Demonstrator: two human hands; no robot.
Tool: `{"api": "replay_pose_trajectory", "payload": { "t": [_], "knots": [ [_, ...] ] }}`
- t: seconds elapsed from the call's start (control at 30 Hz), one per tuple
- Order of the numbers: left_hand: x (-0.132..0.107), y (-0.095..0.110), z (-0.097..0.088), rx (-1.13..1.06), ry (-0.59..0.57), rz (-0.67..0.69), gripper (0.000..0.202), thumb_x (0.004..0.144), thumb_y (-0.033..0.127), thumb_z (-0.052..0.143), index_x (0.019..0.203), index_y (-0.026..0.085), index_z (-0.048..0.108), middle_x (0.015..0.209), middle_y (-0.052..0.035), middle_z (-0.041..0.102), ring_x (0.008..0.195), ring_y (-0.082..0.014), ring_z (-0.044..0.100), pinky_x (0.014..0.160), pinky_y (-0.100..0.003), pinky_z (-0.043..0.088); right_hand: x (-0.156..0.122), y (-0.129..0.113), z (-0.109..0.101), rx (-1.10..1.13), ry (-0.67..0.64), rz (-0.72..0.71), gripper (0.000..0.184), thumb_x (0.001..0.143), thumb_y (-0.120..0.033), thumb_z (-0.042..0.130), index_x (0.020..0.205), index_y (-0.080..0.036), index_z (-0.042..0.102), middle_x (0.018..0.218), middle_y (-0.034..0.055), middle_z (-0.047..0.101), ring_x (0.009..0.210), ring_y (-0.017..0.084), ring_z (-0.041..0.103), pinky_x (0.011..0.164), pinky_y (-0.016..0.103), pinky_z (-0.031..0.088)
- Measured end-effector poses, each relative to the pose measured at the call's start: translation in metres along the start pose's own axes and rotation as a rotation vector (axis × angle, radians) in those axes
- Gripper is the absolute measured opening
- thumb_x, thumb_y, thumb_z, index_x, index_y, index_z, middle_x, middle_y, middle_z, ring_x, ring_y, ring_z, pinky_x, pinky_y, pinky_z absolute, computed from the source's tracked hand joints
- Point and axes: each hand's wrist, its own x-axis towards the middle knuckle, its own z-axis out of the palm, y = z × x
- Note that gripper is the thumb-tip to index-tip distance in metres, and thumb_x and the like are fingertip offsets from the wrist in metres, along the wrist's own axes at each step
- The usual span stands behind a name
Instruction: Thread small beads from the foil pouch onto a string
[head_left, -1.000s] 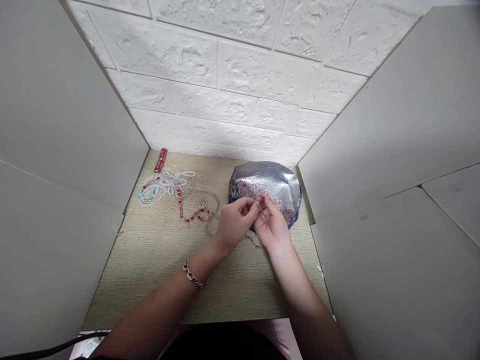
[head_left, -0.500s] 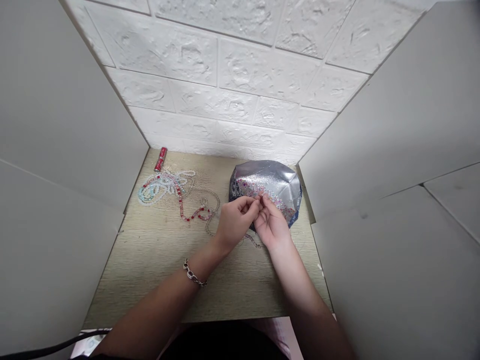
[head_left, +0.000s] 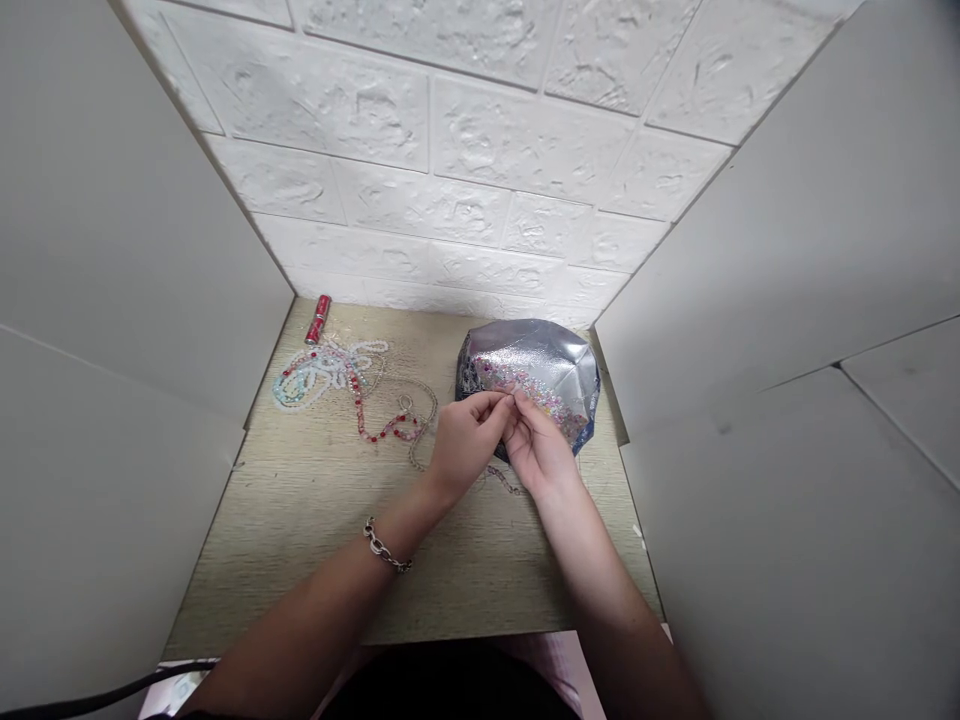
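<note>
My left hand [head_left: 466, 443] and my right hand [head_left: 538, 450] meet fingertip to fingertip just in front of a shiny silver foil dish [head_left: 551, 350] holding small pink and clear beads [head_left: 529, 385]. Both hands pinch something tiny between thumb and forefinger; I cannot make out what it is. A thin beaded strand [head_left: 504, 481] trails on the wooden table [head_left: 315, 520] under my hands. A chain bracelet [head_left: 386, 552] circles my left wrist.
Several bead strings, white, pale green and red [head_left: 330, 370], lie tangled at the table's back left, with a small red tube [head_left: 317, 319] beside the wall. White panels close in both sides and a white brick wall stands behind.
My fingertips have drawn closer together and shifted slightly left; the hands otherwise stay in place.
</note>
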Motion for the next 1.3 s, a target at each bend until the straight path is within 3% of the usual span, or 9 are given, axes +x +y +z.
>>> {"api": "replay_pose_trajectory", "payload": {
  "t": [0.1, 0.17, 0.27, 0.37, 0.57, 0.8, 1.0, 1.17, 1.3],
  "knots": [
    [0.003, 0.000, 0.000, -0.147, -0.027, -0.065, 0.026, 0.072, 0.036, 0.053, 0.075, 0.013, 0.065, 0.072, -0.0036, 0.065, 0.063, -0.0104, 0.054, 0.059, -0.022, 0.042, 0.000, -0.002, 0.000, -0.044, -0.024, -0.045, 0.007, 0.063, -0.016, 0.065, 0.070, -0.014, 0.064, 0.072, 0.0015, 0.065, 0.069, 0.007, 0.060, 0.067, 0.015, 0.050],
    [0.006, -0.002, -0.001, -0.252, -0.064, -0.138, 0.027, 0.070, 0.038, 0.055, 0.069, 0.012, 0.063, 0.062, -0.0020, 0.061, 0.054, -0.0075, 0.050, 0.051, -0.020, 0.039, 0.000, -0.003, 0.000, -0.085, -0.020, -0.075, 0.011, 0.059, -0.016, 0.069, 0.069, -0.014, 0.064, 0.071, 0.0012, 0.065, 0.069, 0.008, 0.060, 0.070, 0.017, 0.050],
    [0.009, -0.005, -0.002, -0.402, -0.134, -0.258, 0.030, 0.067, 0.041, 0.057, 0.064, 0.011, 0.059, 0.040, 0.0058, 0.039, 0.035, -0.0024, 0.030, 0.036, -0.017, 0.022, 0.003, -0.003, -0.004, -0.214, 0.008, -0.143, 0.016, 0.055, -0.020, 0.071, 0.069, -0.015, 0.065, 0.070, 0.0002, 0.065, 0.069, 0.009, 0.060, 0.071, 0.020, 0.050],
    [0.011, -0.007, -0.002, -0.491, -0.182, -0.323, 0.032, 0.065, 0.044, 0.058, 0.068, 0.012, 0.057, 0.037, 0.0098, 0.025, 0.032, -0.0011, 0.020, 0.034, -0.018, 0.013, 0.008, -0.002, -0.012, -0.406, 0.022, -0.261, 0.018, 0.057, -0.026, 0.070, 0.073, -0.017, 0.065, 0.076, -0.0004, 0.064, 0.074, 0.009, 0.058, 0.073, 0.020, 0.048],
    [0.009, -0.004, -0.003, -0.338, -0.213, -0.292, 0.035, 0.066, 0.047, 0.056, 0.064, 0.012, 0.058, 0.037, 0.0072, 0.031, 0.035, -0.0024, 0.025, 0.036, -0.018, 0.016, 0.006, -0.005, -0.016, -0.603, 0.024, -0.373, 0.014, 0.064, -0.032, 0.063, 0.067, -0.018, 0.064, 0.067, -0.0021, 0.061, 0.066, 0.009, 0.055, 0.069, 0.023, 0.046],
    [0.007, -0.001, -0.003, -0.286, -0.305, -0.195, 0.027, 0.071, 0.037, 0.054, 0.077, 0.015, 0.066, 0.037, 0.0068, 0.033, 0.036, -0.0031, 0.025, 0.040, -0.019, 0.023, -0.008, -0.018, -0.008, -0.858, -0.009, -0.659, 0.018, 0.070, -0.015, 0.050, 0.063, -0.021, 0.066, 0.075, -0.0005, 0.063, 0.078, 0.012, 0.056, 0.077, 0.027, 0.044],
    [0.003, 0.006, -0.003, -0.338, -0.358, -0.125, 0.022, 0.070, 0.034, 0.057, 0.082, 0.018, 0.066, 0.038, 0.0064, 0.034, 0.038, -0.0043, 0.029, 0.042, -0.020, 0.027, -0.018, -0.019, -0.005, -0.785, 0.022, -0.716, 0.020, 0.071, -0.015, 0.051, 0.071, -0.025, 0.068, 0.092, -0.0016, 0.063, 0.091, 0.014, 0.055, 0.085, 0.032, 0.043],
    [0.000, 0.006, -0.005, -0.338, -0.521, -0.064, 0.045, 0.073, 0.053, 0.045, 0.050, 0.015, 0.055, 0.038, 0.0041, 0.032, 0.037, -0.0041, 0.027, 0.040, -0.021, 0.025, -0.024, -0.021, -0.003, -0.677, 0.038, -0.830, 0.021, 0.069, -0.015, 0.051, 0.067, -0.026, 0.068, 0.098, -0.0021, 0.062, 0.084, 0.014, 0.057, 0.071, 0.030, 0.048],
    [0.003, -0.003, -0.004, -0.490, -0.651, -0.164, 0.056, 0.070, 0.064, 0.038, 0.065, 0.013, 0.060, 0.054, -0.0021, 0.053, 0.045, -0.0071, 0.048, 0.046, -0.021, 0.036, -0.025, -0.027, -0.007, -0.761, -0.127, -0.887, 0.020, 0.068, -0.017, 0.052, 0.071, -0.028, 0.068, 0.099, -0.0034, 0.062, 0.083, 0.015, 0.057, 0.075, 0.033, 0.047]
  ]
}}
